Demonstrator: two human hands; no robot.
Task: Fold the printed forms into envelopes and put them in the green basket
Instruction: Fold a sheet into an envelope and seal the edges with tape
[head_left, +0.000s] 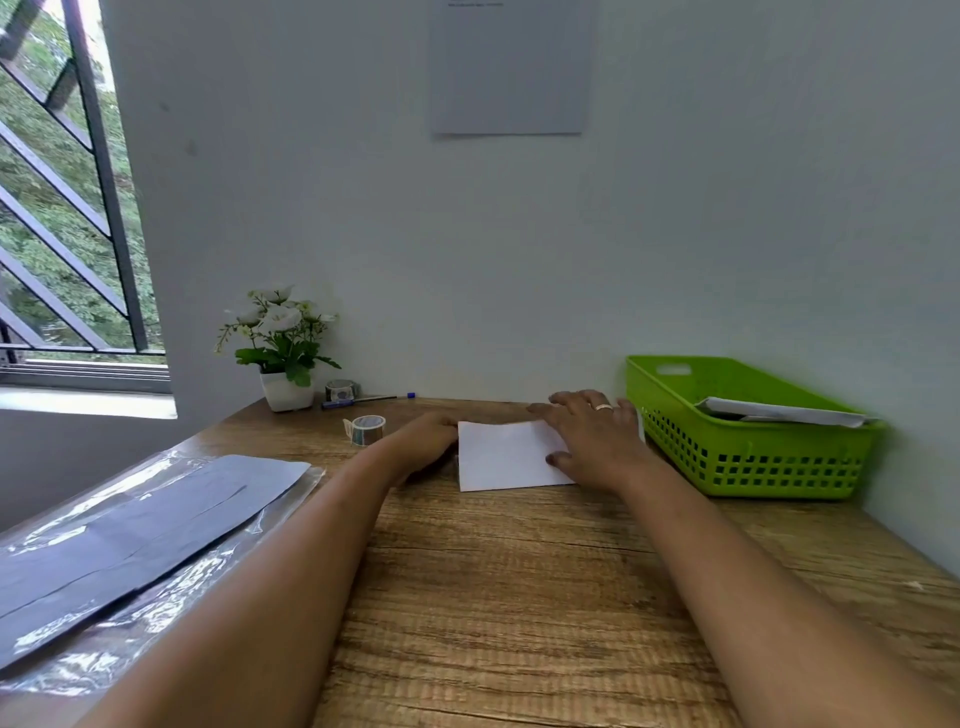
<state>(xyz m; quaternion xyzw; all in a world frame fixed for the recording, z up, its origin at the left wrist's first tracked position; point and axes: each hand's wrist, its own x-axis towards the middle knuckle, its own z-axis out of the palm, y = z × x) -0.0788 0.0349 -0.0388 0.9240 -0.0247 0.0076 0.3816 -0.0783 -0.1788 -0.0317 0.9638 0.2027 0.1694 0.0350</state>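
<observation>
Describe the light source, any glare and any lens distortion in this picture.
Head view: daylight comes from the window at left. Head view: glare streaks the clear plastic sleeve. Head view: the wide lens stretches both forearms and bows the table along its far edge.

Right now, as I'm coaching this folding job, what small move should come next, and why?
Probably run the left hand along the left edge of the folded paper to sharpen the crease: it sits at that edge, and the right hand lies flat on the sheet, beside the green basket.
</observation>
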